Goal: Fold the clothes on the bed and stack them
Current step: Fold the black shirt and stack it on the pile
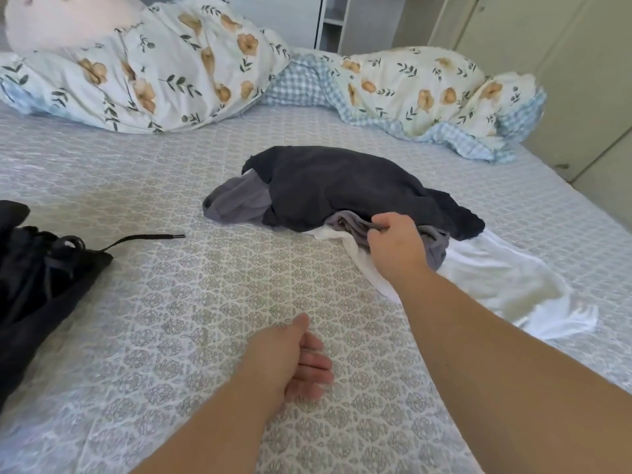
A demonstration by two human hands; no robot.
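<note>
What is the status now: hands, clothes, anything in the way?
Right hand grips grey garment in the pile. Left hand open, low over the bed. Dark garment lies on top of the grey one.

The bed (171,302) sheet is pale blue-grey with a lattice motif. At centre lie a navy garment (342,189), a grey garment (239,200) and a white garment (496,278). The duvet (154,73) at top is cream with tan flowers.

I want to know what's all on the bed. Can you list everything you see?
dark garment: 1, navy-black, top of the pile mid-bed
grey garment: 1, grey, under the dark one, gripped at its near edge
white garment: 1, white, bottom of the pile, spread right
black drawstring garment: 1, black, left edge of the bed
bed sheet: 1, grey-white patterned
quilt: 1, floral with blue check, far side
right hand: fingers curled on grey garment
left hand: relaxed, nothing held
</note>
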